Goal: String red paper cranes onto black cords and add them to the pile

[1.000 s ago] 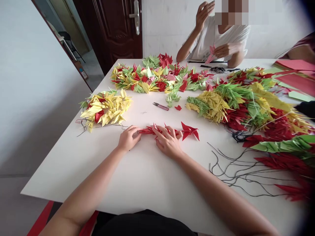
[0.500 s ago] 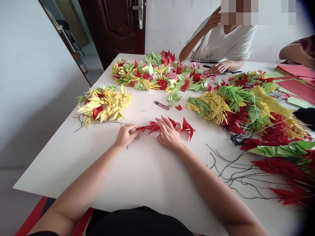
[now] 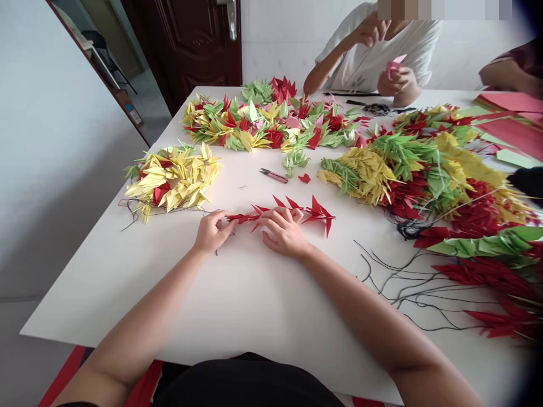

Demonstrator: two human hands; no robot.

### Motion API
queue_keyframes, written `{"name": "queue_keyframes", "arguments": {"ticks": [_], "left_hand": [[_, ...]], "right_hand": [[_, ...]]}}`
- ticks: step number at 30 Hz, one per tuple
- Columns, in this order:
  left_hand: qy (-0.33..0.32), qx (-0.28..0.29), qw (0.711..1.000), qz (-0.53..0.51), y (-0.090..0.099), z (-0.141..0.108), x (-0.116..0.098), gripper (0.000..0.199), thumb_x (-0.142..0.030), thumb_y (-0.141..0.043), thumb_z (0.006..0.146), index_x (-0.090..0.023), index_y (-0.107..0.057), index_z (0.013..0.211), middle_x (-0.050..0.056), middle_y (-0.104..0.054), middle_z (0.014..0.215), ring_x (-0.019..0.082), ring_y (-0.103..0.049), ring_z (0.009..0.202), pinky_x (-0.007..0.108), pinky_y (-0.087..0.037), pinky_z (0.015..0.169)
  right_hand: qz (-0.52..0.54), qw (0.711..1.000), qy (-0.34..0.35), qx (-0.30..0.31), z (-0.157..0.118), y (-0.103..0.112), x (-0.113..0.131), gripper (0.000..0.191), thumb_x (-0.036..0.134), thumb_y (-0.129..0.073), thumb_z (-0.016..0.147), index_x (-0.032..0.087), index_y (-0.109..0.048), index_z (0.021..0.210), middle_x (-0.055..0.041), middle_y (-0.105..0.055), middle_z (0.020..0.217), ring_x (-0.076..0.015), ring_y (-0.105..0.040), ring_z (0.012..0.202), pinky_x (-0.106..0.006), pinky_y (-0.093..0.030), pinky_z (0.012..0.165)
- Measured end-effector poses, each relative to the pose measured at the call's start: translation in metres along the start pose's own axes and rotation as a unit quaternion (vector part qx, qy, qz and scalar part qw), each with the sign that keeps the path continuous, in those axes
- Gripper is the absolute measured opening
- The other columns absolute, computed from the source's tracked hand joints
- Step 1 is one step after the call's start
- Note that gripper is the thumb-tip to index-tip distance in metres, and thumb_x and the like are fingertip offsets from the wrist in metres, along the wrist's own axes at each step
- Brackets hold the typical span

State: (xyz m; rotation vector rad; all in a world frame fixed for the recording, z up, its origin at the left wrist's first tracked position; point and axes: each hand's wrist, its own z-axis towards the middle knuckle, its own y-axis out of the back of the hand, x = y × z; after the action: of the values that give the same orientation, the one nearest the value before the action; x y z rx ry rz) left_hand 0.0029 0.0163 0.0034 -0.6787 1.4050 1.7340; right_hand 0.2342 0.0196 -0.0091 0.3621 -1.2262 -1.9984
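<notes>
A string of folded red paper pieces (image 3: 317, 213) lies across the white table (image 3: 254, 294) in front of me. My left hand (image 3: 212, 230) pinches its left end between thumb and fingers, with a dark thread beside the fingertips. Over the middle of the string rests my right hand (image 3: 285, 232), its fingers curled around the red paper. Beyond the hands are small scissors (image 3: 273, 176), a red scrap (image 3: 304, 178) and a small green paper cluster (image 3: 296, 161).
Yellow folded paper (image 3: 186, 175) lies at the left, a long mixed-colour pile (image 3: 254, 127) at the back, and larger bundles (image 3: 369, 175) with loose black threads (image 3: 407, 299) at the right. Across the table, a person (image 3: 382, 56) holds pink paper (image 3: 395, 66); another arm shows far right.
My right hand has shifted slightly left along the red string, and its fingers have drawn in. The person opposite has raised a hand, now with pink paper in it. The view has tilted slightly.
</notes>
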Motion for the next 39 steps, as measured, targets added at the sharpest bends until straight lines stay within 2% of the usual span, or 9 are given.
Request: {"name": "queue_keyframes", "arguments": {"ticks": [4,9,14,18,21,24,29,35,39], "left_hand": [[0.011,-0.007,1.0,-0.006,0.002,0.0,0.0,0.024,-0.035,-0.062,0.08,-0.016,-0.071,0.09,-0.007,-0.042,0.048,0.008,-0.031,0.045,0.021,-0.03,0.047],[0.017,0.033,0.999,-0.018,0.004,0.0,-0.003,0.027,-0.037,-0.064,0.078,-0.017,-0.072,0.095,-0.006,-0.045,0.051,0.007,-0.029,0.043,0.021,-0.027,0.044],[0.04,0.056,0.998,-0.017,0.005,0.0,-0.003,0.035,-0.044,-0.061,0.078,-0.017,-0.071,0.097,-0.007,-0.04,0.046,0.008,-0.027,0.042,0.022,-0.024,0.043],[0.03,0.074,0.997,-0.009,0.006,-0.001,-0.003,0.034,-0.042,-0.06,0.078,-0.018,-0.069,0.101,-0.003,-0.06,0.064,0.008,-0.038,0.047,0.022,-0.031,0.047],[0.018,0.089,0.996,0.0,0.007,-0.004,-0.002,0.042,-0.041,-0.058,0.078,-0.019,-0.064,0.113,-0.004,-0.058,0.064,0.009,-0.041,0.049,0.022,-0.034,0.051],[-0.003,0.092,0.995,0.029,0.011,-0.007,-0.003,0.041,-0.042,-0.055,0.079,-0.018,-0.06,0.112,-0.008,-0.042,0.055,0.01,-0.037,0.048,0.022,-0.033,0.052],[0.007,0.059,0.995,0.082,0.023,-0.007,-0.011,0.021,-0.042,-0.054,0.077,-0.02,-0.053,0.077,-0.009,-0.028,0.048,0.01,-0.03,0.045,0.023,-0.026,0.051],[0.019,0.001,0.978,0.205,0.063,-0.005,-0.014,0.042,-0.043,-0.052,0.078,-0.02,-0.027,0.053,-0.006,-0.028,0.048,0.01,-0.028,0.048,0.025,-0.024,0.051],[0.019,-0.068,0.947,0.312,0.094,-0.017,-0.013,0.037,-0.044,-0.054,0.077,-0.021,-0.036,0.054,-0.006,-0.026,0.045,0.011,-0.027,0.044,0.025,-0.023,0.05]], "right_hand": [[0.022,0.998,0.064,0.015,-0.001,0.003,0.001,0.028,0.019,-0.047,0.087,0.023,-0.059,0.112,-0.0051,-0.066,0.112,-0.0228,-0.049,0.1,-0.04,-0.023,0.082],[0.037,0.996,0.083,0.01,0.0,0.005,0.006,0.023,0.02,-0.046,0.088,0.023,-0.061,0.105,-0.0048,-0.068,0.106,-0.0203,-0.053,0.094,-0.04,-0.023,0.083],[0.047,0.996,0.079,0.012,0.012,0.048,-0.022,0.02,0.023,-0.045,0.089,0.021,-0.062,0.098,-0.0043,-0.07,0.1,-0.0172,-0.06,0.085,-0.038,-0.027,0.084],[0.001,0.995,-0.082,0.052,0.0,0.099,-0.075,0.023,0.016,-0.04,0.084,0.021,-0.062,0.092,-0.0051,-0.069,0.091,-0.0203,-0.061,0.088,-0.039,-0.031,0.086],[-0.033,0.974,-0.176,0.139,-0.029,0.114,-0.106,0.028,0.018,-0.042,0.078,0.021,-0.06,0.1,-0.0091,-0.068,0.101,-0.0252,-0.061,0.092,-0.041,-0.035,0.082],[-0.024,0.968,-0.18,0.172,-0.058,0.105,-0.114,0.039,0.034,-0.055,0.077,0.022,-0.058,0.113,-0.0107,-0.068,0.111,-0.0295,-0.062,0.097,-0.04,-0.038,0.078],[-0.03,0.966,-0.205,0.156,-0.073,0.079,-0.102,0.051,0.053,-0.051,0.087,0.023,-0.05,0.129,-0.0125,-0.066,0.118,-0.0314,-0.06,0.106,-0.044,-0.035,0.085],[-0.026,0.971,-0.205,0.12,-0.06,0.066,-0.096,0.033,0.05,-0.049,0.092,0.025,-0.065,0.106,-0.009,-0.072,0.104,-0.028,-0.061,0.102,-0.042,-0.031,0.085],[-0.004,0.978,-0.181,0.106,-0.057,0.059,-0.089,0.028,0.047,-0.051,0.091,0.025,-0.066,0.102,-0.0074,-0.073,0.098,-0.0258,-0.063,0.098,-0.04,-0.03,0.084]]}}
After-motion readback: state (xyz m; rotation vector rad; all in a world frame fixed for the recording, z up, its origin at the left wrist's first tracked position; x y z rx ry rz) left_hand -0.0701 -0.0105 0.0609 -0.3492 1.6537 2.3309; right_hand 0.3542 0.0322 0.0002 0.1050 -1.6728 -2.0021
